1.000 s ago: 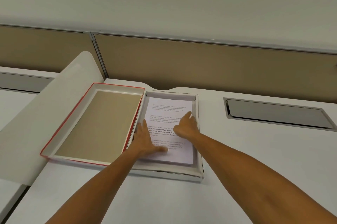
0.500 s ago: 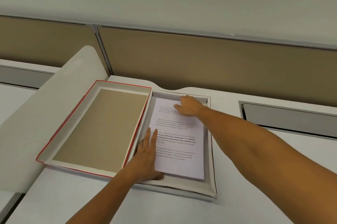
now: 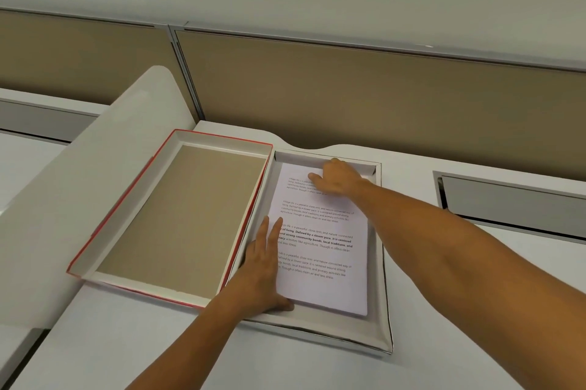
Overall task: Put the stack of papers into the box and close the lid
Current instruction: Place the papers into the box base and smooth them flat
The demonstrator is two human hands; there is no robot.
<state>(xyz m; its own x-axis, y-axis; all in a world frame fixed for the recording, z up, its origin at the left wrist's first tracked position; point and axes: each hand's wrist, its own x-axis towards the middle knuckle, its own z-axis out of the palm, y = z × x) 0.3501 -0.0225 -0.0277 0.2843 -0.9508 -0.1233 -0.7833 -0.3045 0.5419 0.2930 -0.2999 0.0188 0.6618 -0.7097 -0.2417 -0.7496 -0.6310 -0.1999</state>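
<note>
A stack of white printed papers lies flat inside the shallow white box on the desk. The red-edged lid lies upside down to the box's left, its brown inside facing up, its right edge resting on the box's left wall. My left hand lies flat with fingers spread on the stack's near left edge. My right hand presses on the far top end of the papers, fingers bent, by the box's far wall.
A white curved divider panel rises just left of the lid. A tan partition wall runs behind the desk. A grey recessed cable tray sits in the desk at the right.
My right hand has slid from the middle of the papers to their far end. My left hand has shifted toward the stack's near left edge. The view has moved closer.
</note>
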